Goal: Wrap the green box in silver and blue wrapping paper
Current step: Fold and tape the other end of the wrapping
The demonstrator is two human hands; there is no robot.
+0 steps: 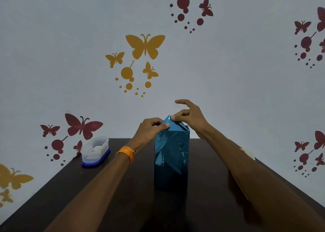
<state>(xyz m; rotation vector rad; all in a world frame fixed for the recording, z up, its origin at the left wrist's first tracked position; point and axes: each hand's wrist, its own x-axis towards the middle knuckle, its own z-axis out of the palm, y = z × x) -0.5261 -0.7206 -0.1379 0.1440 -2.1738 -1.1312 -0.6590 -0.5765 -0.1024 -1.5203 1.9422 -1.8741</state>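
Observation:
A tall box covered in shiny blue wrapping paper (171, 158) stands upright in the middle of the dark table (123, 196). No green of the box shows. At its top end the paper rises into a pointed flap (168, 120). My left hand (149, 129) pinches the left side of that flap with thumb and curled fingers. My right hand (190, 115) pinches the tip of the flap from the right, its index finger lifted above it.
A clear plastic container with a blue lid as its base (95, 151) sits at the table's back left. A yellowish sheet (248, 153) lies at the right edge, partly hidden by my right forearm. A wall with butterfly decals stands right behind the table.

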